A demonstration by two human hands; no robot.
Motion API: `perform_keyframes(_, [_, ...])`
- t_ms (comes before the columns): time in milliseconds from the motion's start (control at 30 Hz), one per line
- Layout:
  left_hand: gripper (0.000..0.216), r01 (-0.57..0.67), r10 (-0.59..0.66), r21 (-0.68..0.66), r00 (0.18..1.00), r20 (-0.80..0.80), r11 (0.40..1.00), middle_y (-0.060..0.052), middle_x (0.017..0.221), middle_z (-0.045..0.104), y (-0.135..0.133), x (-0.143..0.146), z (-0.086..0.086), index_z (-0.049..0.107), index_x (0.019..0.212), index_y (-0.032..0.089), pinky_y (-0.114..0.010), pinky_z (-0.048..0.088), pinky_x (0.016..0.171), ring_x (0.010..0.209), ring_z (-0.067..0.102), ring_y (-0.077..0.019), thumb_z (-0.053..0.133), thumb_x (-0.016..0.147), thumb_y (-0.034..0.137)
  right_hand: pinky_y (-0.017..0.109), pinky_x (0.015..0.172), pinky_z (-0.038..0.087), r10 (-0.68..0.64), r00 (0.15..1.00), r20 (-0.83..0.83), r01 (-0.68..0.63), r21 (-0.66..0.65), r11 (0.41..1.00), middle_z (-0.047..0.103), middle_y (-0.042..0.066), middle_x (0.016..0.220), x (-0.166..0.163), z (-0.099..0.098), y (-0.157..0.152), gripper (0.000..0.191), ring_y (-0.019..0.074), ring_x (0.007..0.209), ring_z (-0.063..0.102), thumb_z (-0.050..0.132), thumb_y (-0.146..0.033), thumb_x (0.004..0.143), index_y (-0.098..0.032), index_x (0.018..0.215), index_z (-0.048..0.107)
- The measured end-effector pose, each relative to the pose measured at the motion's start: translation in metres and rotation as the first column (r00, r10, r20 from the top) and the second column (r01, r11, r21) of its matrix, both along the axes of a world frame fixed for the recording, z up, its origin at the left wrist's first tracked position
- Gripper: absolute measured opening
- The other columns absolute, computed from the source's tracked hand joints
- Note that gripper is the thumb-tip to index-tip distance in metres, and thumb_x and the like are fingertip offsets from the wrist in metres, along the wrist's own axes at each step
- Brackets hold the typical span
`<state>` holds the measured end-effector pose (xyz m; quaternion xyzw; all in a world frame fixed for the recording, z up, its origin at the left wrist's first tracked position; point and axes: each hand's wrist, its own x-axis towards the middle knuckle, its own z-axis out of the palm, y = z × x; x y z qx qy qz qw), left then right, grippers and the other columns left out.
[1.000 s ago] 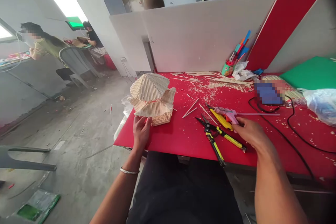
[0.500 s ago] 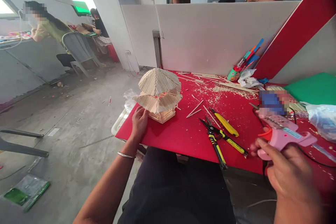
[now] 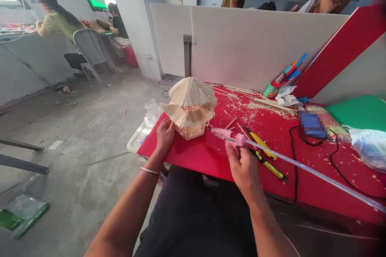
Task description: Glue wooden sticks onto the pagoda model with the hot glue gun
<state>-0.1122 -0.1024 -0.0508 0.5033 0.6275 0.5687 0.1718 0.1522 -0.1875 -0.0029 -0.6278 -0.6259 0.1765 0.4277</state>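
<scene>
A small pagoda-like model built of wooden sticks point(image 3: 191, 106) stands near the left corner of the red table point(image 3: 208, 156). My left hand point(image 3: 164, 136) rests against its lower left side. My right hand point(image 3: 245, 170) grips a pink hot glue gun point(image 3: 228, 136), its nozzle pointing left at the model's base. A long clear glue stick point(image 3: 307, 172) trails from the gun's back toward the lower right.
Yellow-handled pliers point(image 3: 267, 163) and a yellow cutter point(image 3: 261, 144) lie right of the gun. Loose sticks and sawdust point(image 3: 259, 104) cover the back of the table. A black cord point(image 3: 297, 168), a green board point(image 3: 356, 112) and a plastic bag point(image 3: 369, 146) lie right. Other people sit beyond the white partition and at left.
My right hand picked the glue gun up from the table, swung it right, then brought it left to the model's base. My left hand stayed on the model, which now stands upright.
</scene>
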Motion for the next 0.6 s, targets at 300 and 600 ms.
perform_keyframes(300, [0.028,0.007,-0.007,-0.007,1.000,0.014,1.000,-0.006,0.093,0.071,-0.001,0.003,0.002,0.073,0.077,0.019,-0.031,0.047,0.083,0.090,0.063,-0.0216,0.051,0.084,0.035,0.036,0.079,0.051,0.016,0.990,0.139,-0.027,0.075,0.997,0.072,0.017,0.101,-0.012,-0.022,0.006,0.052,0.0259,0.090,0.068,0.043,-0.059,0.092,-0.014,0.106,0.066])
perform_keyframes(600, [0.029,0.011,-0.011,-0.013,1.000,0.019,1.000,-0.007,0.093,0.070,-0.001,0.003,0.001,0.073,0.076,0.019,-0.030,0.047,0.080,0.089,0.063,-0.0212,0.051,0.085,0.035,0.036,0.081,0.051,0.016,0.988,0.153,-0.037,0.139,0.990,0.072,0.017,0.101,-0.014,-0.031,0.005,0.053,0.0259,0.093,0.068,0.044,-0.059,0.092,-0.014,0.104,0.068])
